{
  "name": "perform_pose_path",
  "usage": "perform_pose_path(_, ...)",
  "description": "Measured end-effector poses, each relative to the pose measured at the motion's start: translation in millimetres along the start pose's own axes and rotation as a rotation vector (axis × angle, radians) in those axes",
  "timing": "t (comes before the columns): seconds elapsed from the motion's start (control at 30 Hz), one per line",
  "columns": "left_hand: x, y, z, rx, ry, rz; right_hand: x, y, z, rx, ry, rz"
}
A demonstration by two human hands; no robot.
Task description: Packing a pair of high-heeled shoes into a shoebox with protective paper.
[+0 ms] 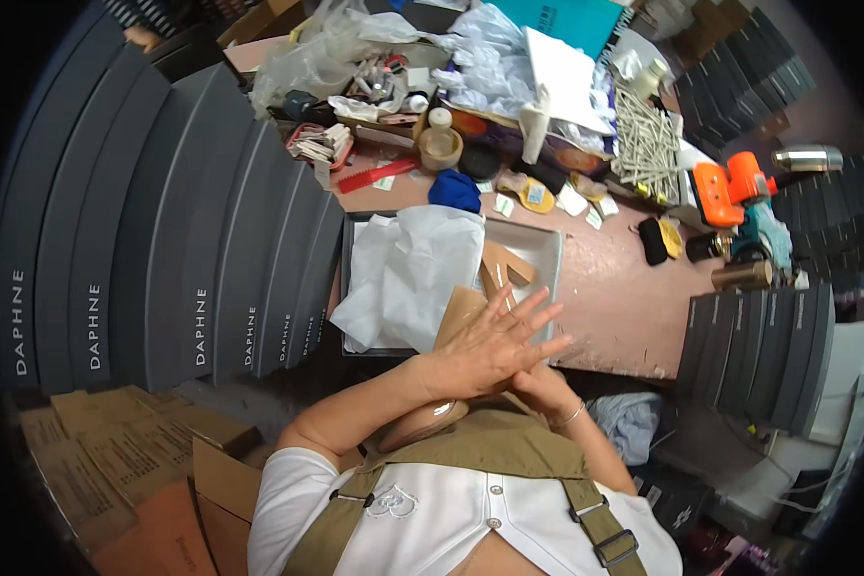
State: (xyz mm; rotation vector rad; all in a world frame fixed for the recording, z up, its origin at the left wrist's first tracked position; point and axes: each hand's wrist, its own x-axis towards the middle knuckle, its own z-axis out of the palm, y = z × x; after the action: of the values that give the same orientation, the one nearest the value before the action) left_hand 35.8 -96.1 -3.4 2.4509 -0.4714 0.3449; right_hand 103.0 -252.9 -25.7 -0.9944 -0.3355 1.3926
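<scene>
My left hand [494,348] reaches across in front of me, fingers spread, over the near edge of an open grey shoebox [553,254]. Against and partly under its palm is my right hand [545,389]; its fingers are mostly hidden, so its grip does not show. Below my left forearm a glossy tan shoe [424,420] shows its rounded end close to my apron; what supports it is hidden. White tissue paper [413,274] covers the box's left side. Beside it in the box lies a tan shoe [502,267], partly behind my fingers.
Tall stacks of grey shoeboxes [187,230] rise at the left, with more boxes [754,355] at the right. Behind the open box are a blue cloth [454,191], a red comb [376,176], a jar [440,148] and an orange tool [730,187]. Cardboard cartons [115,451] lie lower left.
</scene>
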Motion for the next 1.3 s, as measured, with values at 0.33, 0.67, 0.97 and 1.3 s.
perform_pose_path(0.33, -37.4, 12.0, 11.4, -1.439, 0.856, -0.200, 16.9, 3.8, -10.8, -0.010, -0.054, 0.146)
perform_pose_path(0.67, -156.7, -18.2, 9.4, -1.317, 0.456, -1.029, -28.2, 6.9, -2.1, -0.300, 0.244, -0.411)
perform_pose_path(0.97, -106.6, -58.8, 28.2, -1.647, 0.994, -1.019, -47.9, -34.2, -16.8, -1.021, 0.070, -0.342)
perform_pose_path(1.3, -23.5, -190.3, -51.9, -0.379, 0.387, -1.021, -78.2, -24.5, -54.3, -0.544, 0.265, -0.205)
